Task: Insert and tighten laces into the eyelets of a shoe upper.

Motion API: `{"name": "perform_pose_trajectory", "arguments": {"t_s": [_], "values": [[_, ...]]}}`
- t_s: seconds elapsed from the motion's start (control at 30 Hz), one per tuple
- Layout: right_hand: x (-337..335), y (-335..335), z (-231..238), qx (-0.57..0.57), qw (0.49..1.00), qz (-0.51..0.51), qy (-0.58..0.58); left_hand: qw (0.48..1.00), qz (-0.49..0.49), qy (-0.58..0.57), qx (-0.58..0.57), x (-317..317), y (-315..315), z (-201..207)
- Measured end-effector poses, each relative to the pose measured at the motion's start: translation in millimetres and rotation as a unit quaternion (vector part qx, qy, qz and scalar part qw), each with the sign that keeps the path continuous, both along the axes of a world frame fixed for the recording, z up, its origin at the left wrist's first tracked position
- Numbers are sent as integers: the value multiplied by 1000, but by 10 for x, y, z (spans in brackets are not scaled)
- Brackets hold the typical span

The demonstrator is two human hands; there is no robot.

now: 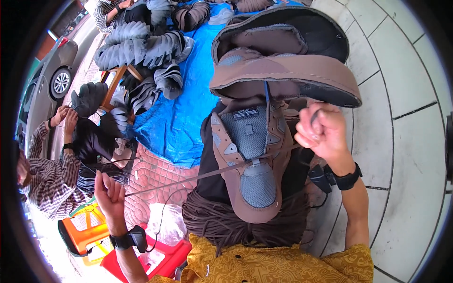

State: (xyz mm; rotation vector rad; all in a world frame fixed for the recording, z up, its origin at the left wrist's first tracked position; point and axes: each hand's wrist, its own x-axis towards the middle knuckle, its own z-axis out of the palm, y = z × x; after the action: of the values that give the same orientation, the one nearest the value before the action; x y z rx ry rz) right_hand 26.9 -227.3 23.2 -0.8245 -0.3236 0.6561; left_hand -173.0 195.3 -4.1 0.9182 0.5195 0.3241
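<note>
A brown shoe upper with grey-blue mesh on its tongue and toe lies over my lap, toe toward me. A brown shoelace stretches across it, passing the lowest part of the lacing opening. My left hand, closed, grips one end out to the left of the upper. On the right, my right hand is closed in a fist around the other end, close beside the upper. More brown shoe uppers are stacked just beyond. Across my lap lies a thick bundle of brown laces.
A blue tarp carries piles of grey shoe uppers. At left a co-worker in a checked shirt handles dark uppers; another person sits at the far left. Red and orange plastic stools stand nearby. Pale floor tiles lie right.
</note>
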Motion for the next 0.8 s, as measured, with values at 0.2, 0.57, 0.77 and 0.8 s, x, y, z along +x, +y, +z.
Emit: {"name": "perform_pose_trajectory", "arguments": {"t_s": [0.2,0.57,0.77,0.8], "values": [[-141,-280,-278,24,994,-87,66,998,1,54,11,-81,-97,-406],[-328,-130,64,-34,990,-95,-94,983,-107,-73,133,709,-536,360],[-273,-87,145,-54,985,-107,-128,918,-271,28,289,806,-1311,557],[-251,-121,120,-55,984,-106,-129,918,-271,27,288,813,-1293,563]]}}
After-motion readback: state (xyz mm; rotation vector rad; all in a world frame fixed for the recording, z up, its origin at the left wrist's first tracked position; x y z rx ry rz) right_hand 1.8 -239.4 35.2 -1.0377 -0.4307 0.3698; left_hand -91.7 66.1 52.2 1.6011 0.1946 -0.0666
